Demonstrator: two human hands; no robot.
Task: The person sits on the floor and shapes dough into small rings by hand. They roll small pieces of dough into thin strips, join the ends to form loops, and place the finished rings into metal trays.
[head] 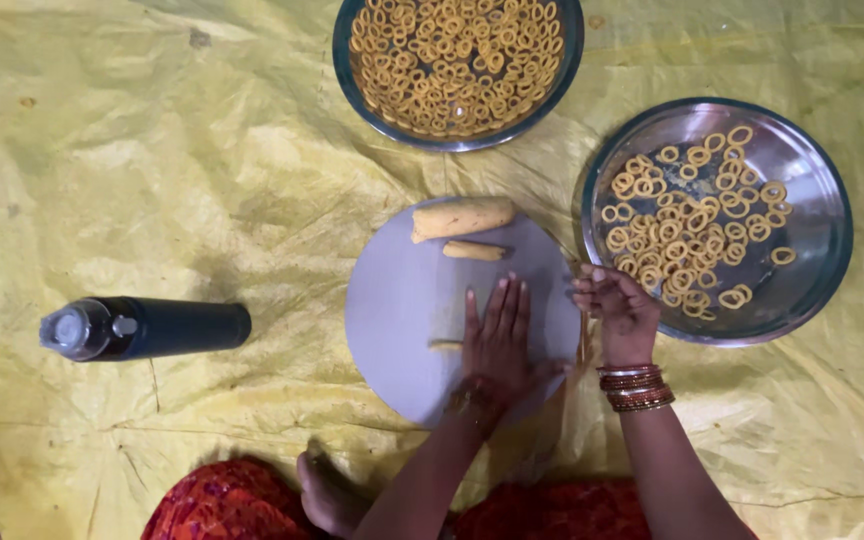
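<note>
Seen from above, I sit on a crumpled yellow plastic sheet [202,170] spread over the floor, my red patterned clothing at the bottom edge and one bare foot [327,495] tucked in beside my left arm. In front of me lies a round grey board [402,300]. My left hand [499,335] rests flat on it, palm down, fingers straight and close together, pressing on a thin roll of orange dough [445,345] whose end pokes out just left of my fingers. My right hand [617,310] hovers at the right edge of the board, fingers curled in loosely and pinched together; I cannot tell what, if anything, they hold. Red and gold bangles [637,388] circle that wrist. The two hands are apart, side by side.

At the far side of the board lie a thick log of dough [464,217] and a smaller piece [473,251] just below it. To the right, a steel plate [812,230] holds a scatter of small dough rings [677,235], touching my right fingers' side. A second steel plate [347,60] at the top is packed full of rings [457,60]. A dark bottle [147,328] lies on its side, well to the left
</note>
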